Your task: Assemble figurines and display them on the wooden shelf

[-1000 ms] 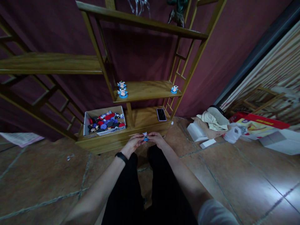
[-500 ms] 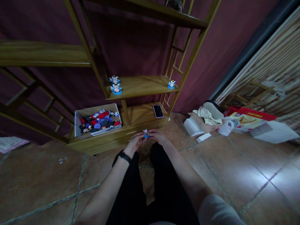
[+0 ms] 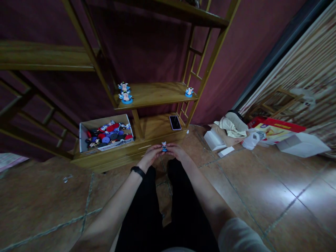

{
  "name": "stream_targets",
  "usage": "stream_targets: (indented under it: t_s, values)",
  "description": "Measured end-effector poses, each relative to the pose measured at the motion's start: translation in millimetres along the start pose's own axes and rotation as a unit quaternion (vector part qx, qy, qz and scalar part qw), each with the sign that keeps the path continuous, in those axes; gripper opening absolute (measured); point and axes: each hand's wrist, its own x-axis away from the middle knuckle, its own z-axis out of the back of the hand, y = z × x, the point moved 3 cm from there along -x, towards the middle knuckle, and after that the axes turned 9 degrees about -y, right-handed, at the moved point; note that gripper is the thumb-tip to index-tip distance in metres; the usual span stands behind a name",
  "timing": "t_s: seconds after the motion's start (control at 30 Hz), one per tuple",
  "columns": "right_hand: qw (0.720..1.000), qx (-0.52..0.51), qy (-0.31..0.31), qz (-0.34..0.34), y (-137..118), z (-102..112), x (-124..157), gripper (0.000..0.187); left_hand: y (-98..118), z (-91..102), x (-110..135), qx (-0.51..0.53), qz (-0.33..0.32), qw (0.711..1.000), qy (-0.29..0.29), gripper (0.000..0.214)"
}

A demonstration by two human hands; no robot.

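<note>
A small figurine [image 3: 164, 146] with a blue base stands upright between my fingers, in front of the cabinet's lower edge. My left hand [image 3: 152, 154] grips it from the left side, and my right hand [image 3: 176, 151] from the right. On the wooden shelf [image 3: 154, 94] above are similar blue-based figurines: a pair at the left end, the front figurine [image 3: 126, 98] close before the rear figurine [image 3: 124, 86], and a single figurine [image 3: 189, 92] at the right end. To the left, a cardboard box [image 3: 82, 138] holds several jumbled figurines in red, blue, black and white.
A phone [image 3: 175, 123] lies on the cabinet top [image 3: 154, 127]. On the tiled floor at right are a white box [image 3: 214, 140], a small white carton [image 3: 226, 152], cloth [image 3: 231, 127], a plastic bag [image 3: 251, 140] and a red-and-yellow box [image 3: 278, 128]. Shelf posts rise on both sides.
The view has shifted a little, so the shelf and box sit slightly further left. Both hands still hold the figurine, which is turned slightly more upright.
</note>
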Motion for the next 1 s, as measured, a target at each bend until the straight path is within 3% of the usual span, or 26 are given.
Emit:
stream_targets:
  t_s: [0.37, 1.0]
  values:
    - [0.998, 0.045, -0.035, -0.027, 9.9, -9.6, -9.9, 0.018, -6.4, 12.8, 6.2, 0.037, -0.038, 0.998, 0.043, 0.013]
    - [0.999, 0.021, -0.046, -0.007, 8.8, -12.7, -8.1, 0.016, -5.0, 19.6, 6.3, 0.053, -0.033, 0.998, 0.032, 0.019]
